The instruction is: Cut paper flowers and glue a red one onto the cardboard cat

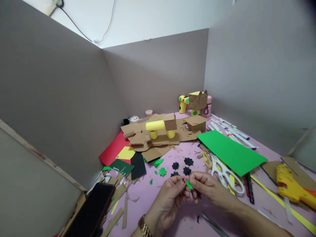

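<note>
My left hand (170,194) and my right hand (209,187) meet over the front of the pink table, pinching a small green paper piece (189,185) between their fingertips. Its full outline is covered by the fingers. Just beyond them lie several black paper flowers (188,161) and a green paper flower (162,171). Close to my right wrist rest white-handled scissors (225,172). Below my hands, partly hidden by the right forearm, is a dark metal blade or tool (213,225).
A yellow-and-cardboard figure (155,125) stands on cardboard sheets; a decorated one (198,100) stands behind. Green paper (232,151), markers (237,133) and a yellow glue gun (287,184) lie right. A phone (91,209) and cardboard scraps (118,197) lie left. Grey panels (158,72) enclose the table.
</note>
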Action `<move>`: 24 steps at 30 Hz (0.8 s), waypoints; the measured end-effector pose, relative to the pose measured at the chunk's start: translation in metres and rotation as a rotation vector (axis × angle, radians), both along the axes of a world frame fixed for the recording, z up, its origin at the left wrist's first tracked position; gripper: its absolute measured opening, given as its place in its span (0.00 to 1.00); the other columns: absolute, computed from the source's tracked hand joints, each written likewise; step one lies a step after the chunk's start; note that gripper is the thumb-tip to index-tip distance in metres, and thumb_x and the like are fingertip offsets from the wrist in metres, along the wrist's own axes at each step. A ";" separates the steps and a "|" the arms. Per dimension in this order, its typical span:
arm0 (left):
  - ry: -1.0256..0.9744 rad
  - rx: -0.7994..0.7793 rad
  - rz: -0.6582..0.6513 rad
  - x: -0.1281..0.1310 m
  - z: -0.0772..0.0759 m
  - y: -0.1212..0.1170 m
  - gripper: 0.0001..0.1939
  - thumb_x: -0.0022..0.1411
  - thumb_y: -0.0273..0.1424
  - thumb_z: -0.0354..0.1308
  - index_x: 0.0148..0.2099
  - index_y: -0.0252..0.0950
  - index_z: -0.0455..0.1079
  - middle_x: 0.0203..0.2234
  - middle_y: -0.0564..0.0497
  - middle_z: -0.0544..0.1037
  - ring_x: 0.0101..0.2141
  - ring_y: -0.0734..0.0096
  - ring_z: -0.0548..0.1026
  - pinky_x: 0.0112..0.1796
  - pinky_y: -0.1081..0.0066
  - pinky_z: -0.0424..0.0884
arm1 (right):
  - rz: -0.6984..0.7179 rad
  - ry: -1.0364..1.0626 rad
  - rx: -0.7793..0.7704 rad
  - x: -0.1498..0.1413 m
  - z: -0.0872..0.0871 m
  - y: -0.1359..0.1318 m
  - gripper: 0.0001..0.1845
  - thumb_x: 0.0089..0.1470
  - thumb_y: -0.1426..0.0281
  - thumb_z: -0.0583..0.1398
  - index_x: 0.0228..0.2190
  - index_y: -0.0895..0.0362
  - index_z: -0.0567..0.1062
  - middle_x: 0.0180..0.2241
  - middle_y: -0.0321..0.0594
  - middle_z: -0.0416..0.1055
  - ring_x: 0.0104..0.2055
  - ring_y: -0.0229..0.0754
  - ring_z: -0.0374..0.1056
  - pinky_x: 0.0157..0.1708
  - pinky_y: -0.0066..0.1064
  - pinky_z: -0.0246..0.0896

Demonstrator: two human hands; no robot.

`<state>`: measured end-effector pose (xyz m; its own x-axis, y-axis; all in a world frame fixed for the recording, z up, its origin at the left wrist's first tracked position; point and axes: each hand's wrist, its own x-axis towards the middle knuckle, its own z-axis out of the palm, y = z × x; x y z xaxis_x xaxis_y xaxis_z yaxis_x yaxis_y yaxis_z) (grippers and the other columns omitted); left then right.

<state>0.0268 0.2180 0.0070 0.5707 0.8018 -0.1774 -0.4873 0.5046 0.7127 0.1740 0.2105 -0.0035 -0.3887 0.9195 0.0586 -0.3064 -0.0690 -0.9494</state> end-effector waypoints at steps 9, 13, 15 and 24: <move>0.040 -0.038 0.029 -0.001 -0.001 0.000 0.07 0.52 0.27 0.65 0.28 0.27 0.73 0.18 0.51 0.74 0.20 0.79 0.73 0.25 0.82 0.70 | -0.001 0.006 -0.027 0.000 0.001 0.000 0.21 0.49 0.53 0.62 0.22 0.59 0.70 0.18 0.32 0.69 0.19 0.31 0.62 0.21 0.23 0.59; 0.037 -0.042 0.041 0.000 0.000 -0.001 0.07 0.51 0.27 0.66 0.28 0.27 0.73 0.18 0.51 0.74 0.20 0.80 0.73 0.25 0.82 0.70 | -0.007 0.004 -0.031 -0.001 0.001 0.001 0.21 0.48 0.53 0.63 0.21 0.59 0.70 0.18 0.32 0.68 0.18 0.31 0.62 0.20 0.23 0.59; 0.033 -0.036 0.036 0.000 0.001 -0.002 0.07 0.52 0.27 0.65 0.28 0.27 0.73 0.17 0.51 0.74 0.20 0.79 0.73 0.25 0.82 0.70 | -0.010 0.005 -0.032 0.000 0.000 0.001 0.21 0.48 0.53 0.62 0.22 0.59 0.70 0.18 0.32 0.69 0.19 0.31 0.62 0.20 0.23 0.59; 0.102 0.052 0.087 -0.001 -0.005 0.000 0.12 0.47 0.29 0.69 0.34 0.29 0.73 0.18 0.51 0.76 0.21 0.77 0.72 0.26 0.77 0.68 | -0.034 0.007 -0.040 -0.001 -0.008 0.002 0.22 0.49 0.52 0.61 0.21 0.59 0.69 0.18 0.32 0.69 0.17 0.31 0.62 0.19 0.23 0.57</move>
